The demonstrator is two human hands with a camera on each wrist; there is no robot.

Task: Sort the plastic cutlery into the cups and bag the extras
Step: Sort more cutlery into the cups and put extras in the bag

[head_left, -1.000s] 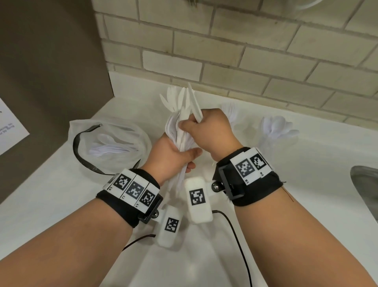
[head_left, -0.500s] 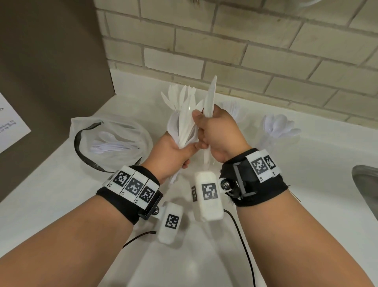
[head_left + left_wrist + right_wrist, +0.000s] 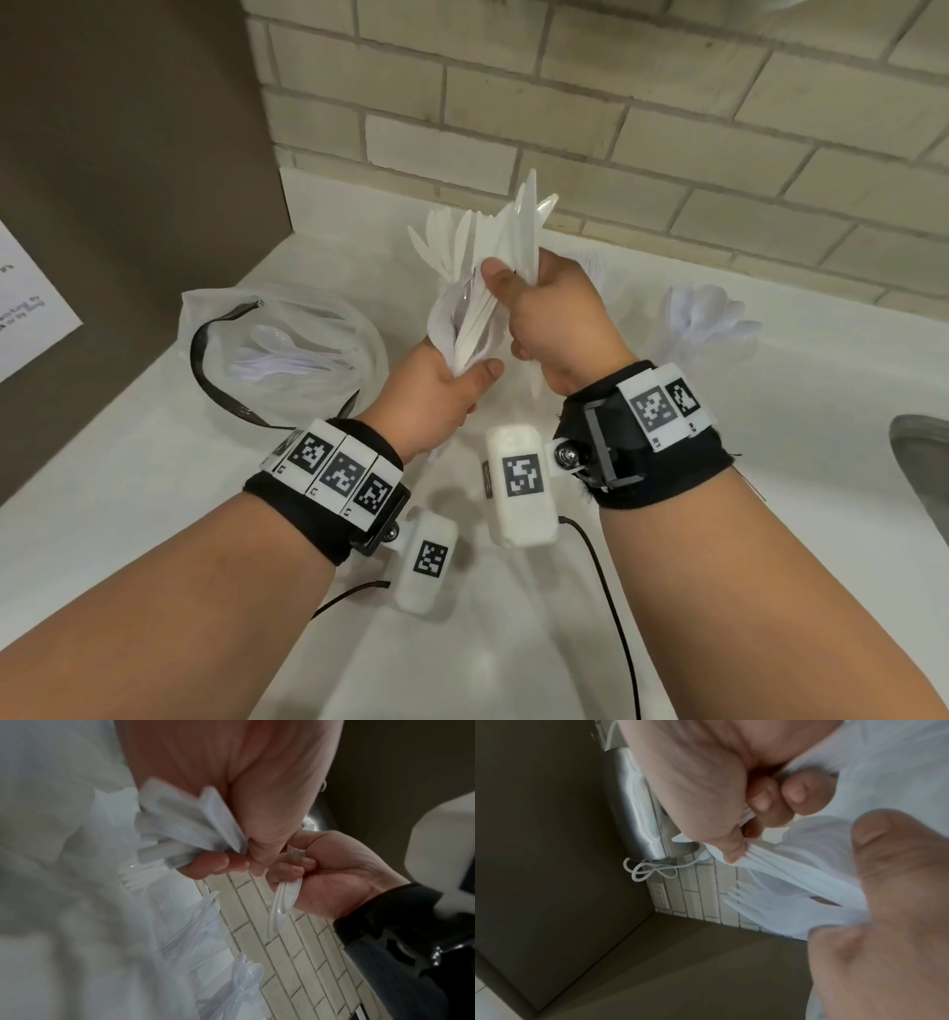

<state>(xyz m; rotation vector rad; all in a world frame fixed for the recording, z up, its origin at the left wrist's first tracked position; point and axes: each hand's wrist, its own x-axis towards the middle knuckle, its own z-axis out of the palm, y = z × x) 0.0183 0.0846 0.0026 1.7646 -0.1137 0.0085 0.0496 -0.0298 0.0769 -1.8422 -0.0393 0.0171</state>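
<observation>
I have a fistful of white plastic cutlery (image 3: 464, 318) at the centre of the head view, raised above the pale smooth countertop (image 3: 154, 462). My left hand (image 3: 436, 390) is wrapped round the lower handles of the bundle; my right hand (image 3: 552, 318) is closed on a few thin knife-like pieces (image 3: 524, 226) that stick up toward the tan brick wall (image 3: 667, 103).

These pieces look very light, thin and glossy, so I judge them slippery against one another and springy rather than rigid. They would probably fan out or slide if my hold slackened. The flat ribbed handles seem the best place to hold them, not the tines or blades, which could snap.

At mid-left of the frame lies a crumpled translucent plastic bag with a black strap (image 3: 287, 349), soft and floppy, with white spoons already inside. At the right edge a cluster of white spoons (image 3: 708, 316) stands upright, bowls up; I cannot make out the cup holding it. A steel sink rim (image 3: 924, 462) shows at far right.
</observation>
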